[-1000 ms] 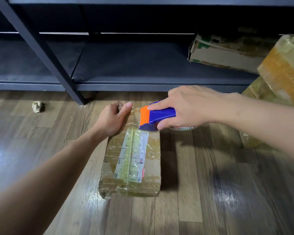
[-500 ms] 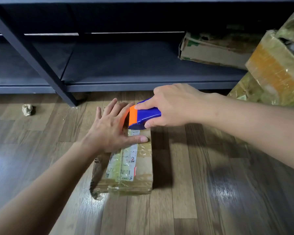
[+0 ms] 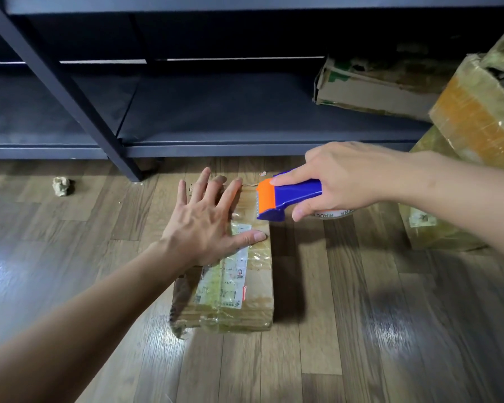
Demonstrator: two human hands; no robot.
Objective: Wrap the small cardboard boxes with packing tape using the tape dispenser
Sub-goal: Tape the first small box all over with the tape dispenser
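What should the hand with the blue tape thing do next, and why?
Probably lower the tape dispenser onto the box top: the right hand holds it at the far right edge, while the left hand lies flat, steadying the box.

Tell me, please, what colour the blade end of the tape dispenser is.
Orange, on the blue tape dispenser; head view shows it.

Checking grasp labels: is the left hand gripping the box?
No, the left hand lies flat with straight, spread fingers on top of the box.
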